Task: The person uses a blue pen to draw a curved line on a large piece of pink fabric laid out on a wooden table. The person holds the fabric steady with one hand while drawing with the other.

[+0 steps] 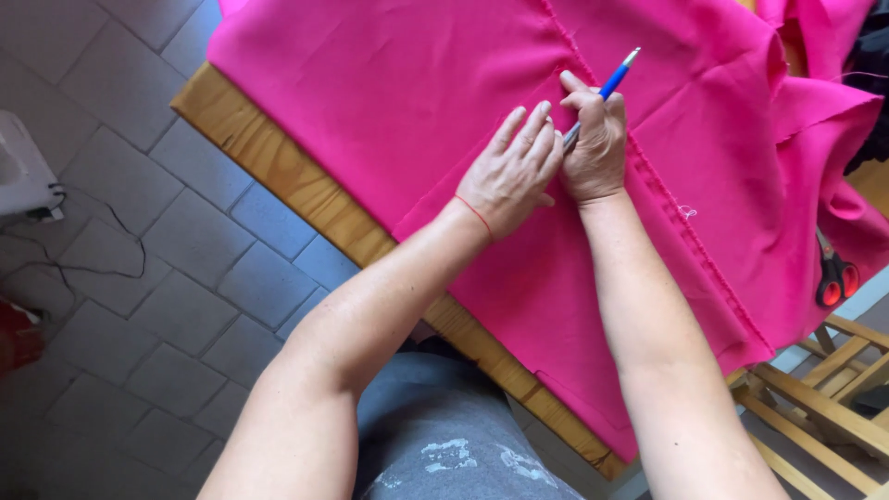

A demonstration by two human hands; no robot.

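I am watching two bare hands working side by side on a spread of bright pink fabric (398, 102). The right hand (594, 148) is closing around a blue pen (602, 94), gripping it low on the barrel so that the tip is angling down toward the cloth and the cap end is pointing up and away. The left hand (511, 171) is lying released and flat, fingers together, pressing the fabric just beside the pen's tip; it is grasping nothing, and a thin red thread (474, 215) is circling its wrist. The two hands are touching at the fingers.

I am judging the step in hand to be marking: a line or point is being set on the cloth close to the frayed raw edge (685, 241) running diagonally past the right hand. The next move, as I read it, is calling for the flat hand to keep the cloth taut and unwrinkled while the pen travels without dragging the weave.

Moving outward, the fabric is covering most of a wooden table (278, 171), whose bare edge is showing along the near side. A pair of red-handled scissors (833, 273) is lying at the right, half under a fold. Wooden chair slats (833, 389) are showing at lower right, grey floor tiles (185, 306) at left.

Counting: two hands, one pen, one pair of scissors, one table; the number of fabric pieces I cannot tell.
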